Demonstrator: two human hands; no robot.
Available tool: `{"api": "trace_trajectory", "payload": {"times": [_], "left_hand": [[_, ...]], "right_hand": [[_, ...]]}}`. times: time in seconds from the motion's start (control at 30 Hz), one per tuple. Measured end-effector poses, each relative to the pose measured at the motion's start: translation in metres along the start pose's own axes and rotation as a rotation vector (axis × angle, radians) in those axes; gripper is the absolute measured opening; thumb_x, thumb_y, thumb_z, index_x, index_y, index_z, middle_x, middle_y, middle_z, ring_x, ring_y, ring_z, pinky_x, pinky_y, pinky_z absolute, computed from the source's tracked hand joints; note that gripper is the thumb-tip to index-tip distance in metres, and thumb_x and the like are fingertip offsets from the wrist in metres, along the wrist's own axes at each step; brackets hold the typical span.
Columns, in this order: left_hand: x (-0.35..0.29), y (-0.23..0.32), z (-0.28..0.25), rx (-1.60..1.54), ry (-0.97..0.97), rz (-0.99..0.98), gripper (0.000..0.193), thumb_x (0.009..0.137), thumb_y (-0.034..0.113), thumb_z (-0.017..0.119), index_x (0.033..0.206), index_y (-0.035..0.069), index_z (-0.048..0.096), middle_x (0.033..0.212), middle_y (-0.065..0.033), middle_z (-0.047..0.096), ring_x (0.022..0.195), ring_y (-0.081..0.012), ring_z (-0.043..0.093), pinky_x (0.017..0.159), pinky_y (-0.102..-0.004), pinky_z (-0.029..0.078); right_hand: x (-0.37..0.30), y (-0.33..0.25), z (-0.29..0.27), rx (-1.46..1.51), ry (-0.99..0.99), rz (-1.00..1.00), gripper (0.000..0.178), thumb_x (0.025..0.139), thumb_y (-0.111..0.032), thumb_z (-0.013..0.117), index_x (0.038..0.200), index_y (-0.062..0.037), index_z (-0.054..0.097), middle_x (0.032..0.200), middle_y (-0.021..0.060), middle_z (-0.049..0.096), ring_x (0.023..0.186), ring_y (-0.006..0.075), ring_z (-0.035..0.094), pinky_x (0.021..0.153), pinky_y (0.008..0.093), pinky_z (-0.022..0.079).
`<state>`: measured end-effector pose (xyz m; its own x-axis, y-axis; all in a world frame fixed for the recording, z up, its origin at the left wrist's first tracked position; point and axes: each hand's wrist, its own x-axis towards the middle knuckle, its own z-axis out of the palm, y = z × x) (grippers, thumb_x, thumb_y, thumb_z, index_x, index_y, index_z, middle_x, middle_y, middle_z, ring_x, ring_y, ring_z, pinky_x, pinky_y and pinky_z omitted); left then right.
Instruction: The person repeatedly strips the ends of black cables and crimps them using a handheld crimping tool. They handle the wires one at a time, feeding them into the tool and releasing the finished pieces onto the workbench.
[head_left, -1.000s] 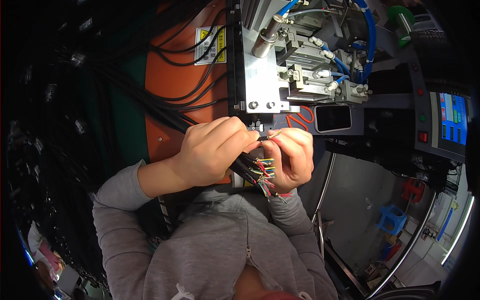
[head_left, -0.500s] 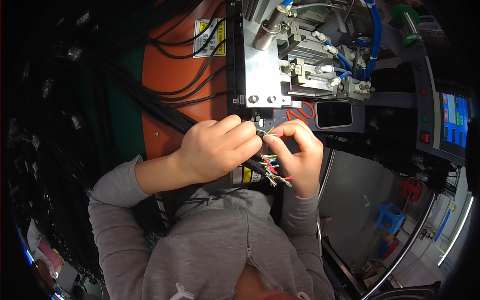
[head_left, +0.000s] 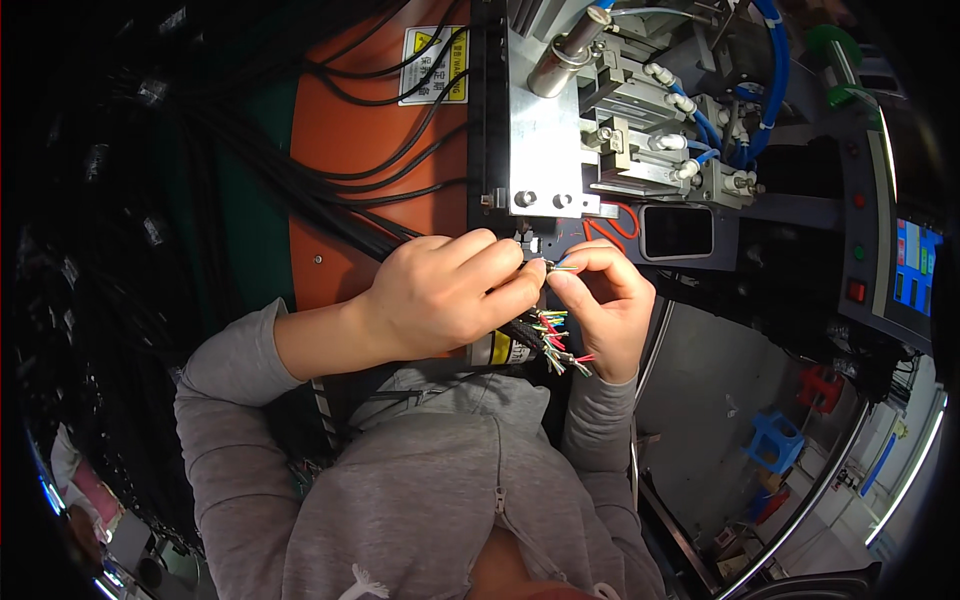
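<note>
Between my two hands is the stripped end of a black cable, its thin coloured wires (head_left: 566, 267) showing at my fingertips. My left hand (head_left: 452, 292) is closed round the cable end, thumb and forefinger pinched. With thumb and forefinger my right hand (head_left: 608, 305) pinches the thin wires just beside it. Below the hands a bundle of black cables (head_left: 520, 330) ends in fanned-out red, green, yellow and white wires (head_left: 560, 345). More black cables (head_left: 340, 200) run in from the upper left across an orange surface (head_left: 390, 150).
Close beyond my hands stands a machine with a metal plate (head_left: 545, 140), air cylinders (head_left: 640, 150) and blue hoses (head_left: 775, 80). A phone (head_left: 677, 232) lies beside a red cord (head_left: 627, 222). At right is a control panel with a screen (head_left: 915, 265). A blue stool (head_left: 775, 440) stands on the floor.
The wires at my right fingertips were spread apart before; now they lie together in a narrow line. My hands remain close together, and the whole view has shifted slightly.
</note>
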<state>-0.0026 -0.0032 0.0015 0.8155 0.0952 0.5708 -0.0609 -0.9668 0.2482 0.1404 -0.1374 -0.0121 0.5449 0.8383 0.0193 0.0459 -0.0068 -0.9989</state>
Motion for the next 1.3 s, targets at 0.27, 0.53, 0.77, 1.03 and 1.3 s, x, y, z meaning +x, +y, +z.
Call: {"api": "trace_trajectory", "payload": {"times": [0.27, 0.53, 0.77, 1.03, 1.3], "left_hand": [[-0.001, -0.002, 0.004, 0.013, -0.002, 0.013, 0.025, 0.072, 0.010, 0.067, 0.096, 0.007, 0.068, 0.067, 0.0026, 0.049, 0.054, -0.0088, 0.048, 0.040, -0.0215, 0.037], [0.001, 0.009, 0.003, 0.110, -0.176, -0.110, 0.026, 0.074, 0.010, 0.063, 0.099, 0.007, 0.068, 0.069, 0.0013, 0.043, 0.060, -0.0085, 0.049, 0.044, -0.0213, 0.039], [0.000, 0.006, 0.007, 0.152, -0.147, -0.083, 0.018, 0.068, 0.012, 0.063, 0.084, 0.005, 0.063, 0.079, 0.0008, 0.051, 0.064, -0.0094, 0.052, 0.047, -0.0203, 0.044], [0.005, 0.000, 0.007, 0.114, -0.084, -0.109, 0.019, 0.071, 0.010, 0.065, 0.089, 0.008, 0.068, 0.074, 0.0005, 0.055, 0.057, -0.0106, 0.053, 0.049, -0.0237, 0.041], [0.001, 0.011, -0.008, 0.196, -0.225, -0.175, 0.014, 0.072, 0.004, 0.065, 0.085, 0.001, 0.064, 0.070, -0.0023, 0.048, 0.058, -0.0116, 0.054, 0.049, -0.0239, 0.042]], "right_hand": [[0.004, 0.006, 0.000, -0.031, 0.013, 0.007, 0.006, 0.078, 0.001, 0.069, 0.081, 0.0020, 0.064, 0.079, 0.0072, 0.062, 0.071, 0.0111, 0.056, 0.064, 0.0240, 0.045], [0.008, 0.009, 0.016, -0.629, 0.104, -0.271, 0.006, 0.076, 0.001, 0.064, 0.075, 0.0000, 0.059, 0.071, 0.0093, 0.057, 0.066, 0.0254, 0.054, 0.060, 0.0343, 0.044], [0.008, 0.026, 0.022, -0.356, 0.182, -0.128, 0.005, 0.078, 0.002, 0.061, 0.076, -0.0003, 0.057, 0.071, 0.0072, 0.054, 0.067, 0.0149, 0.053, 0.062, 0.0265, 0.042], [0.008, 0.036, 0.029, -0.035, 0.236, -0.006, 0.007, 0.086, -0.005, 0.057, 0.082, -0.0005, 0.053, 0.069, -0.0003, 0.053, 0.064, 0.0064, 0.046, 0.058, 0.0219, 0.039], [0.007, 0.042, 0.023, 0.193, 0.157, 0.204, 0.011, 0.090, -0.007, 0.059, 0.082, -0.0024, 0.053, 0.070, -0.0032, 0.053, 0.063, 0.0024, 0.043, 0.057, 0.0187, 0.036]]}}
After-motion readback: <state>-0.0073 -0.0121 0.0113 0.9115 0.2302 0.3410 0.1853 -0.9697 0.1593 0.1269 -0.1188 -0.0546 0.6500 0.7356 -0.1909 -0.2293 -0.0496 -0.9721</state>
